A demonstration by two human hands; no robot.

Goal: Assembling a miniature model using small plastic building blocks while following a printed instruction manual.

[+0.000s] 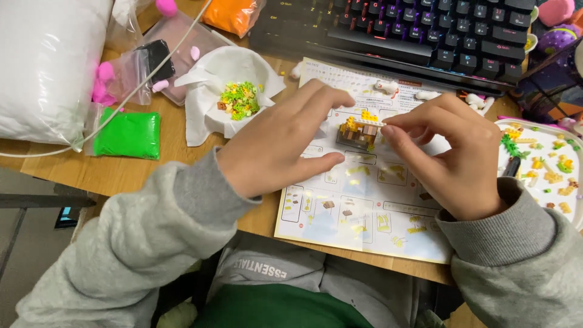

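Note:
A small brick model in brown, yellow and orange stands on a printed instruction sheet. My left hand is beside its left, thumb and fingers spread around it, fingertips close to the model. My right hand comes in from the right, with thumb and forefinger pinched on the model's upper right edge. Both arms wear grey sleeves.
A white bowl lined with paper holds green and yellow small bricks. A white tray at the right holds several loose pieces. A black keyboard lies behind. A green bag, orange bag and white pillow sit left.

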